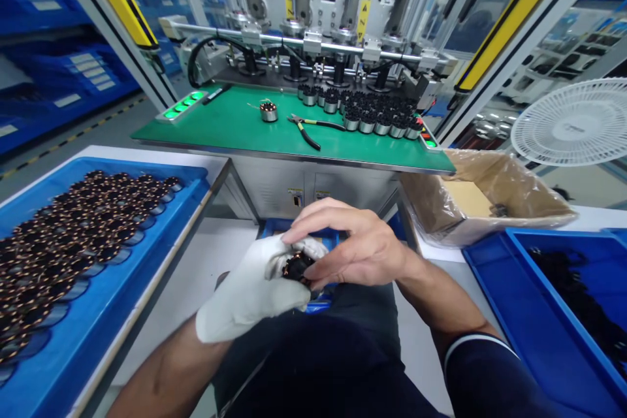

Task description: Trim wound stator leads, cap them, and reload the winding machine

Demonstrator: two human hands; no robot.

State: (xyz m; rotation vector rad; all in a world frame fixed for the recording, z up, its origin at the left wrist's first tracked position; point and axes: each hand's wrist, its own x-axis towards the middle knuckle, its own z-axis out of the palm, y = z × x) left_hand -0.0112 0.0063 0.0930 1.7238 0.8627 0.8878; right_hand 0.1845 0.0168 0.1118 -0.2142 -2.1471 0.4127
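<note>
My left hand point(255, 284), in a white glove, is wrapped round a motor stator point(296, 266) with black insulation and copper windings, above my lap. Bare, my right hand point(350, 245) reaches over from the other side, its thumb and fingers closed on the same stator. Part of the stator is hidden by the fingers. Beyond them, on the green work surface point(220, 130), stands one wound stator point(268, 112) with loose wire ends. Beside it lie cutting pliers point(309, 129) with black and yellow handles.
Several unwound stators point(372, 111) crowd the work surface's right side, before a winding machine point(318, 46). A blue tray point(191, 176) of wound stators is at left. At right are a plastic-lined carton point(431, 209), a blue bin point(494, 281) of black parts and a white fan point(573, 121).
</note>
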